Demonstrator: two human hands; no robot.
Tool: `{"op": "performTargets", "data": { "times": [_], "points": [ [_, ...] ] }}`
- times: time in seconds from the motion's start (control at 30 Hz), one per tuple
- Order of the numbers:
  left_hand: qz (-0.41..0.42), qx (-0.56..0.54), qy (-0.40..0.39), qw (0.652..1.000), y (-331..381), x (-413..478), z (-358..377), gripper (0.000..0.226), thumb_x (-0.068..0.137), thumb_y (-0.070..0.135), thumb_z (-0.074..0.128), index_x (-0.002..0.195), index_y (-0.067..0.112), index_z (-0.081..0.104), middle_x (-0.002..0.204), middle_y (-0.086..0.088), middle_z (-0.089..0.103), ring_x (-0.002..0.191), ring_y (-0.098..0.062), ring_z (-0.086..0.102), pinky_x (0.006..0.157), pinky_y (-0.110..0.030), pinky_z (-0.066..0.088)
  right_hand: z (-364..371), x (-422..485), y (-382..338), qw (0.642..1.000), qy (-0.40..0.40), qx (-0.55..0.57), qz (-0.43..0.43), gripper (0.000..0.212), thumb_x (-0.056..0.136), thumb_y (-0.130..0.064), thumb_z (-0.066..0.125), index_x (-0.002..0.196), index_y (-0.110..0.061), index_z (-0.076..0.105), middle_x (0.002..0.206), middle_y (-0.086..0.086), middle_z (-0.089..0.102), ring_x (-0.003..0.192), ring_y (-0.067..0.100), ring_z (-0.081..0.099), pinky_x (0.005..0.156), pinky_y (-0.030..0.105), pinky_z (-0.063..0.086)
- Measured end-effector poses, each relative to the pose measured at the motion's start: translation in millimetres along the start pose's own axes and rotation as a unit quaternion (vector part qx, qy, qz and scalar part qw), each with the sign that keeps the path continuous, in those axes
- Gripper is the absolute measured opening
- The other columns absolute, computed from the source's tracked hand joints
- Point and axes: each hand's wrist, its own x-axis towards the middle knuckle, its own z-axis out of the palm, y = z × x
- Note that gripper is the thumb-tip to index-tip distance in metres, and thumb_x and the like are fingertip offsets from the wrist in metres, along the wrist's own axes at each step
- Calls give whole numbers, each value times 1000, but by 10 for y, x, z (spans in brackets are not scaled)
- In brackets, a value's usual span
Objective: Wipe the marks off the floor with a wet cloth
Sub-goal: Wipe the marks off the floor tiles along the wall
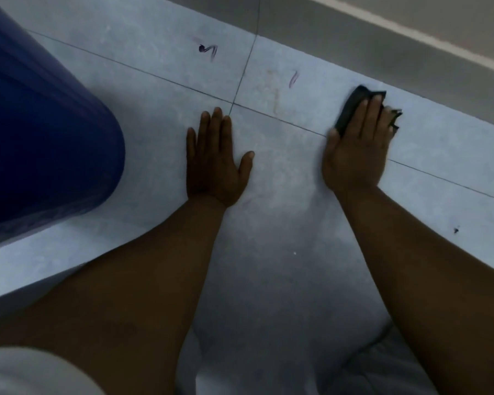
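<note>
While my left hand (216,158) lies flat and open on the floor (283,223) mid-frame, my right hand (357,146) presses a dark cloth (351,106) to the tiles, upper right. Purple marks (208,49) sit upper centre; a blue tub (40,132) stands left, contents unseen.

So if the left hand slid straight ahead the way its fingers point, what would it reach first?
The left hand lies flat on the floor, fingers pointing up the picture. Straight ahead it would first cross the tile joint, then probably meet the dark purple scribble. Nothing solid shows in that line.
</note>
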Motion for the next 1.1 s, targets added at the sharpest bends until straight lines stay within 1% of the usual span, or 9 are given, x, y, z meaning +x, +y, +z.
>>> {"op": "performTargets", "data": {
  "times": [0.17, 0.27, 0.4, 0.47, 0.57, 0.67, 0.73, 0.9, 1.1],
  "points": [
    [3, 7, 8, 1000, 0, 5, 12, 78, 96, 57, 33, 156, 9, 24, 165, -11, 18, 153, -29, 13, 124, -51, 12, 123, 418, -1022, 998, -14, 32, -52, 70, 95, -44, 28, 151, -5, 12, 160, 16, 8, 147, 36, 4, 120, 53, 6],
    [6, 9, 8, 1000, -23, 3, -1, 73, 98, 53, 32, 156, 9, 23, 165, -10, 19, 153, -28, 14, 124, -49, 11, 179, 356, -1309, 984, -35, 31, -174, 68, 94, -43, 30, 151, -7, 17, 160, 14, 12, 147, 34, 7, 119, 52, 10],
    [-9, -53, 51, 997, -33, 14, -5, 63, 95, 31, 41, 151, 1, 34, 159, -18, 31, 149, -33, 27, 122, -51, 22, 90, 390, -878, 937, -58, 5, -343, 64, 97, -40, 33, 151, -7, 18, 160, 13, 15, 147, 34, 9, 120, 51, 12],
    [-30, -76, 68, 994, -104, -10, -14, 64, 93, 26, 46, 149, -1, 35, 157, -20, 33, 147, -36, 29, 121, -50, 25, 46, 380, -465, 946, -40, -1, -321, 63, 99, -39, 32, 150, -6, 19, 159, 15, 16, 147, 36, 11, 120, 51, 12],
    [-84, -14, 41, 995, -319, -52, -55, 68, 97, 40, 38, 153, 2, 27, 162, -17, 24, 151, -33, 20, 124, -49, 16, 5, 298, -184, 980, -11, -12, -197, 64, 99, -40, 28, 150, -4, 15, 159, 18, 12, 146, 38, 9, 120, 51, 11],
    [-93, 23, 21, 995, -395, -69, -68, 72, 99, 49, 30, 156, 5, 21, 165, -15, 16, 153, -31, 13, 125, -48, 11, 40, 371, -667, 996, -11, 5, -88, 69, 96, -41, 30, 151, -3, 10, 160, 18, 6, 146, 39, 3, 119, 51, 2],
    [-94, 25, 19, 995, -361, -58, -59, 72, 99, 49, 29, 156, 6, 21, 165, -15, 16, 153, -31, 13, 125, -49, 11, 74, 492, -1087, 995, -13, 19, -95, 69, 95, -41, 30, 151, -4, 11, 160, 17, 7, 147, 38, 3, 119, 51, 2],
    [-100, 25, 28, 994, -374, -50, -63, 71, 99, 49, 33, 155, 6, 24, 164, -15, 20, 153, -31, 16, 124, -50, 14, 210, 642, -1744, 969, -35, 13, -243, 64, 95, -38, 28, 151, -9, 14, 160, 14, 11, 147, 35, 6, 120, 52, 9],
    [-101, 11, 23, 995, -375, -44, -81, 72, 98, 49, 34, 155, 6, 25, 164, -14, 20, 153, -30, 15, 124, -50, 13, 4, 993, -1331, 873, -106, -28, -475, 59, 100, -29, 37, 151, -8, 17, 160, 13, 12, 147, 32, 9, 121, 47, 9]
  ]
}}
